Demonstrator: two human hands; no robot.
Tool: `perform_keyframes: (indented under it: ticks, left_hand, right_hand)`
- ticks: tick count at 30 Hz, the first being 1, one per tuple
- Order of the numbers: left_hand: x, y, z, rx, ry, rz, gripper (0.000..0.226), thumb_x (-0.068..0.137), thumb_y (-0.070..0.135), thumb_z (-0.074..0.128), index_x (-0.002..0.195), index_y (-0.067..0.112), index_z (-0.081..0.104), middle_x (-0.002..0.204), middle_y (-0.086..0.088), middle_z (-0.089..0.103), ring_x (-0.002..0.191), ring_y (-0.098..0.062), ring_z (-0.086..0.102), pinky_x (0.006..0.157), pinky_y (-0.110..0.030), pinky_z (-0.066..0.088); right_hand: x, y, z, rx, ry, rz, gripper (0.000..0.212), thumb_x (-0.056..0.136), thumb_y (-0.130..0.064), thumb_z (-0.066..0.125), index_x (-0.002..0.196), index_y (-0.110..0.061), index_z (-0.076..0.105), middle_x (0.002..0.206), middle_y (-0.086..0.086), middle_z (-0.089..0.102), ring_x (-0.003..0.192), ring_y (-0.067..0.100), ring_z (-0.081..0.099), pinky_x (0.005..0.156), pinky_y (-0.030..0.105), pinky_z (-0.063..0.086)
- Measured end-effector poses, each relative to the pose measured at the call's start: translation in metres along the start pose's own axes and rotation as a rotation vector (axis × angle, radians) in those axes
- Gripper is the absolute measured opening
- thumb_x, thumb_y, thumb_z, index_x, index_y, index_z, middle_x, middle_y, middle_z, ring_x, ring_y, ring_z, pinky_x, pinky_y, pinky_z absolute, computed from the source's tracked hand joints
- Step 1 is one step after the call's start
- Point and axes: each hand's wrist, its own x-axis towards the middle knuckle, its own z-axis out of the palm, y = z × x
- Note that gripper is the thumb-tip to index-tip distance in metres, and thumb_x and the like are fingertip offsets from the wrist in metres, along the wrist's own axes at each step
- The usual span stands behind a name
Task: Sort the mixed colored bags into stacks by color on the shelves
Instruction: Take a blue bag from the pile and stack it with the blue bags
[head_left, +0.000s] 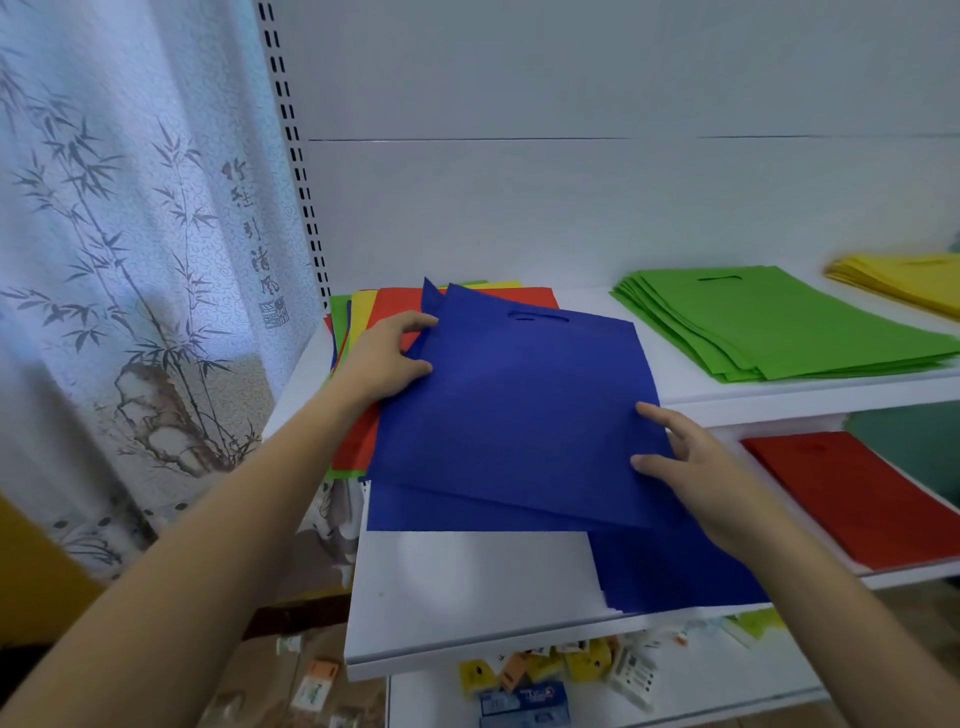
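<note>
A blue bag (519, 405) is held flat in front of the shelves. My left hand (387, 358) pinches its upper left edge and my right hand (691, 467) grips its right edge, thumb on top. Under my left hand lies the mixed pile (395, 304) of red, yellow, green and blue bags on the upper shelf (685, 379). A blue stack (670, 566) lies on the lower shelf (467, 592), partly hidden by the held bag.
On the upper shelf a green stack (779, 322) lies at centre right and a yellow stack (904, 280) at far right. A red stack (862, 493) lies on the lower shelf at right. Small packets (545, 670) fill the bottom shelf. A bamboo-print curtain (130, 260) hangs left.
</note>
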Motion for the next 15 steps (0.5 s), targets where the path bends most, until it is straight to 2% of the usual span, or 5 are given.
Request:
perform_keyframes:
  ticks: [4, 7, 11, 13, 15]
  left_hand:
    - [-0.010, 0.015, 0.011, -0.209, 0.104, 0.015, 0.057, 0.077, -0.012, 0.051, 0.125, 0.020, 0.052, 0.122, 0.004, 0.056, 0.087, -0.014, 0.060, 0.072, -0.022, 0.052]
    - [-0.023, 0.035, 0.023, -0.374, 0.174, 0.037, 0.059, 0.078, -0.017, 0.043, 0.118, 0.024, 0.055, 0.121, 0.008, 0.054, 0.086, -0.002, 0.058, 0.060, -0.011, 0.053]
    - [-0.045, 0.058, 0.042, -0.476, 0.237, 0.129, 0.063, 0.077, -0.020, 0.041, 0.109, 0.032, 0.058, 0.138, 0.002, 0.047, 0.113, -0.009, 0.055, 0.082, -0.013, 0.050]
    - [-0.063, 0.072, 0.056, -0.489, 0.263, 0.136, 0.069, 0.076, -0.022, 0.042, 0.107, 0.038, 0.057, 0.132, 0.004, 0.052, 0.121, -0.006, 0.051, 0.097, -0.022, 0.045]
    - [-0.085, 0.091, 0.075, -0.464, 0.280, 0.129, 0.071, 0.075, -0.023, 0.042, 0.111, 0.037, 0.054, 0.123, 0.012, 0.054, 0.117, 0.005, 0.050, 0.102, -0.018, 0.041]
  right_hand:
    - [-0.004, 0.007, -0.008, -0.013, 0.011, -0.091, 0.054, 0.087, -0.004, 0.058, 0.129, -0.036, 0.047, 0.135, -0.010, 0.043, 0.122, 0.009, 0.040, 0.092, 0.025, 0.040]
    - [-0.009, 0.012, -0.017, 0.049, 0.038, -0.132, 0.045, 0.089, -0.011, 0.057, 0.121, -0.042, 0.050, 0.131, -0.011, 0.047, 0.114, 0.011, 0.050, 0.090, 0.031, 0.050]
    - [-0.024, 0.021, -0.046, 0.086, 0.100, -0.230, 0.039, 0.095, -0.008, 0.047, 0.120, -0.037, 0.052, 0.125, -0.017, 0.048, 0.110, -0.002, 0.049, 0.082, 0.011, 0.049]
    - [-0.037, 0.031, -0.068, 0.131, 0.080, -0.242, 0.040, 0.095, -0.007, 0.047, 0.122, -0.036, 0.051, 0.121, -0.024, 0.048, 0.112, -0.001, 0.050, 0.084, 0.017, 0.051]
    - [-0.050, 0.046, -0.091, 0.146, 0.064, -0.243, 0.042, 0.094, -0.006, 0.048, 0.120, -0.039, 0.050, 0.118, -0.032, 0.045, 0.111, -0.004, 0.051, 0.087, 0.020, 0.052]
